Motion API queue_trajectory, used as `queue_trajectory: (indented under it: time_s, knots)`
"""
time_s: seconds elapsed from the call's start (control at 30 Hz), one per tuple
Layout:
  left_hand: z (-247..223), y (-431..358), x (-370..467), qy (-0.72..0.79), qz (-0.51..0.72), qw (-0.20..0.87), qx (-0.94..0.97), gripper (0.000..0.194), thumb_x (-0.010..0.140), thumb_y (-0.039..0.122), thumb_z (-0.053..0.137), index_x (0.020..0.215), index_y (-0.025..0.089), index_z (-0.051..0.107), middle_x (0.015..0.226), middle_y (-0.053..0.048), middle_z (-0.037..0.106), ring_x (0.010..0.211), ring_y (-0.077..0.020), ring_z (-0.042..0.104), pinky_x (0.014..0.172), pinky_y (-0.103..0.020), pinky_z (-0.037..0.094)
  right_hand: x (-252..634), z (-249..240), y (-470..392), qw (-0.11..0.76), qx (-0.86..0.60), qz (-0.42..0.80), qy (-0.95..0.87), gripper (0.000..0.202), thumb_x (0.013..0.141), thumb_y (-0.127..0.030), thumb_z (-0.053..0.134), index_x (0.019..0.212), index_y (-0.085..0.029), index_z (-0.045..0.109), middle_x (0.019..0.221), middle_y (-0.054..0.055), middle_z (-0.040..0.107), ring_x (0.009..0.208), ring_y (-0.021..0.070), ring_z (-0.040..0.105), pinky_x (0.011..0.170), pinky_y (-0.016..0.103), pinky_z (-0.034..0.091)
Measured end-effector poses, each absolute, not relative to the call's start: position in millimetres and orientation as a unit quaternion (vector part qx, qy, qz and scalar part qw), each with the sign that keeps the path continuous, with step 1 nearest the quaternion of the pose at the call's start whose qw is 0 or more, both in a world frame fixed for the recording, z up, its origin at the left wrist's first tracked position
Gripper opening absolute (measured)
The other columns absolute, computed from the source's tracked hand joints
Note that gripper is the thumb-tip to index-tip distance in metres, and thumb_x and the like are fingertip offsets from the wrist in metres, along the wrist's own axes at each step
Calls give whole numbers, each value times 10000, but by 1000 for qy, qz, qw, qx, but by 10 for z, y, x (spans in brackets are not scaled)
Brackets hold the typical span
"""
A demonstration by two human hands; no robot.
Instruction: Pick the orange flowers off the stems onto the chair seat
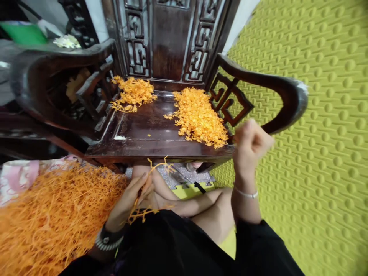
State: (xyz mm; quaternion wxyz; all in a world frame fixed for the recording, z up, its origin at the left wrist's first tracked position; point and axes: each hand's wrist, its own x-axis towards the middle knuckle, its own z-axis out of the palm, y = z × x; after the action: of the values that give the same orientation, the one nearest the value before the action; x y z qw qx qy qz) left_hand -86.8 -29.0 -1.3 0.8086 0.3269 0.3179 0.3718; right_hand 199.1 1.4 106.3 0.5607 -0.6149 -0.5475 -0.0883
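Note:
Orange branched plastic stems [143, 212] are gripped in my left hand [139, 188], low in front of my lap, with their ends sticking out above and below the fingers. My right hand [251, 140] is raised beside the chair's right armrest, its fingers curled; whether anything is inside them is hidden. On the dark wooden chair seat [149, 122] lie two heaps of small orange pieces: a larger heap [199, 117] at the right and a smaller heap [135, 94] at the back left.
A big tangle of orange stems [57, 214] fills a pink and white bag [17, 176] at the lower left. The chair's carved armrests [267, 82] curve out on both sides. Yellow-green bumpy matting [324, 153] covers the right. A green object [24, 32] is at the upper left.

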Motion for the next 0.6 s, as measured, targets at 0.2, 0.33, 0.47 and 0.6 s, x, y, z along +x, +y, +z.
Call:
queue_trajectory:
  time_s: [0.2,0.33,0.47,0.6]
  knots:
    - [150,-213,-680,133,412,856,281,526,900,471,507,512,174,311,333,91,168,341,-42,118,401,-161,192,2187,866,1290,364,-714,-91,-592,355,936,-369,328,727,-188,550,739,76,612,691,185,553,672,311,400]
    - [94,-138,-636,168,397,841,327,509,888,504,489,518,187,343,343,84,210,340,-58,162,397,-180,235,2294,778,1432,255,-766,-92,-583,257,855,-347,501,801,-149,656,883,146,696,825,275,614,784,405,396]
    - [-35,-44,-848,412,483,584,506,408,872,497,508,630,175,577,791,-61,648,813,-173,583,803,-292,466,2244,808,1291,243,-743,-137,-609,268,845,-335,511,753,-142,675,911,168,716,1026,345,581,918,497,324]
    - [-327,-124,-1658,596,481,349,541,390,893,490,437,762,194,655,1150,-102,621,1164,-252,514,1060,-390,341,2012,914,1309,296,-629,-159,-701,328,897,-379,464,743,-170,666,913,108,732,1004,277,615,927,408,367]
